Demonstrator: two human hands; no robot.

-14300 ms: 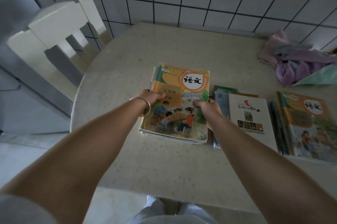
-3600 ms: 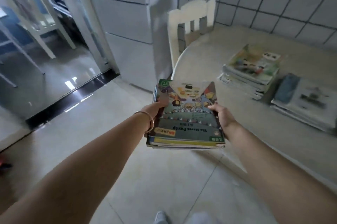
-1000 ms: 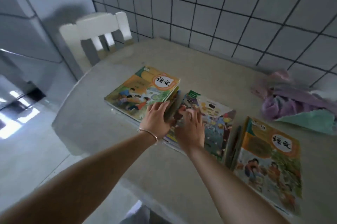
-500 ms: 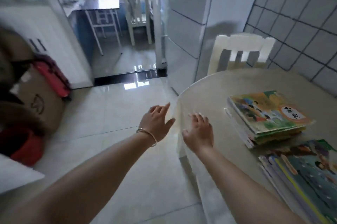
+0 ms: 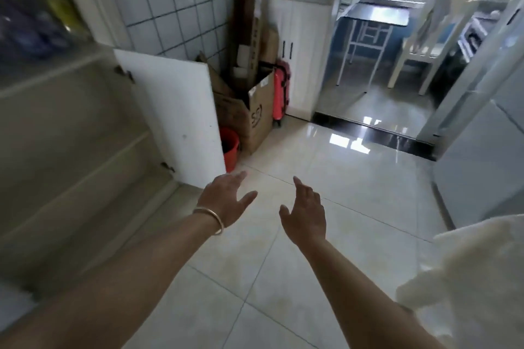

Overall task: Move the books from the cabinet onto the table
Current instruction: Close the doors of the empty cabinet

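Hands over the tiled floor (image 5: 326,178): left hand (image 5: 226,198) and right hand (image 5: 304,214) both spread, holding nothing. Cabinet (image 5: 71,136) at left, its white door (image 5: 175,118) swung wide.

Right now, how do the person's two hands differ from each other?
The left hand has a metal bangle at its wrist; the right hand has a bare wrist. The left hand reaches nearer the open cabinet and its white door; the right hand hangs over open floor. Both are open, empty and stretched forward.
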